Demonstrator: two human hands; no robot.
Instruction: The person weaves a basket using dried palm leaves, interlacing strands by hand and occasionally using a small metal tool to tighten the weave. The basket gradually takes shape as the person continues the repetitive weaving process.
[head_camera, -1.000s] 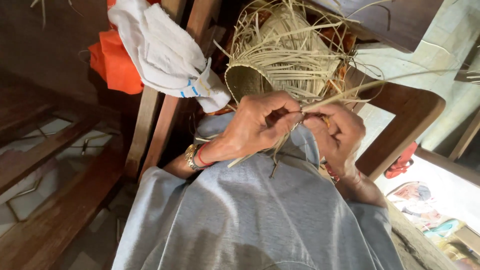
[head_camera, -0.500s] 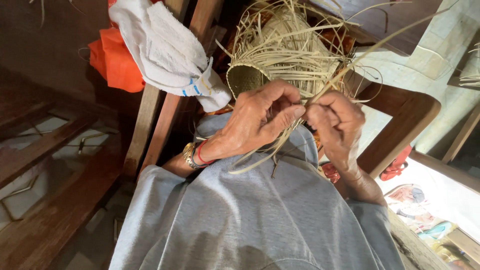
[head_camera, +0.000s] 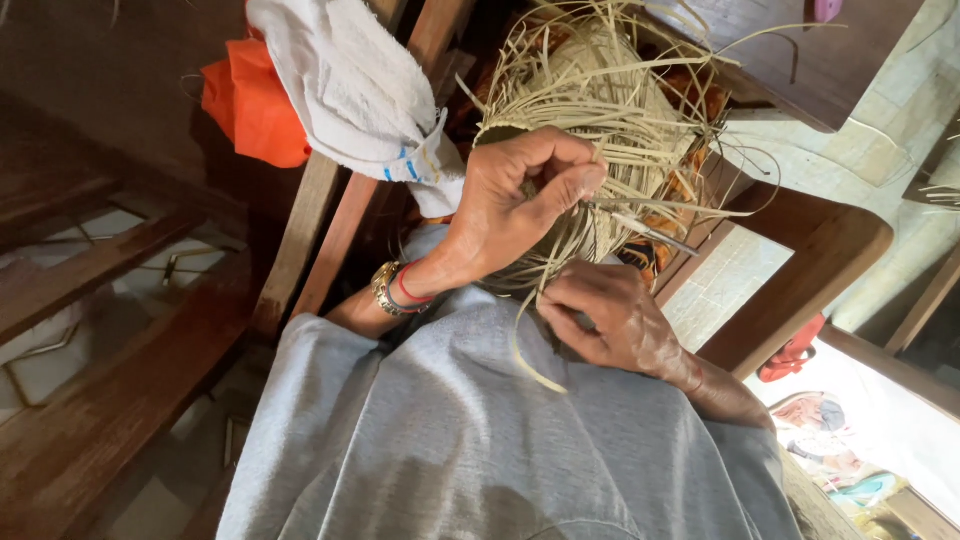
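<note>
Item, half-woven straw basket (head_camera: 600, 130) at our lap: our left hand (head_camera: 520, 205) has risen from beside the right, fingers now pinching strands at its rim, while our right hand (head_camera: 610, 320) closes on loose strips (head_camera: 530, 350) below, weaving proceeding.

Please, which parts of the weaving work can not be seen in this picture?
- Head view: lower side of the pale straw woven basket, covered by the left hand.
- Right hand fingertips, curled under; their grip on the strips is hidden.
- Basket top, cut off by the upper edge.
</note>
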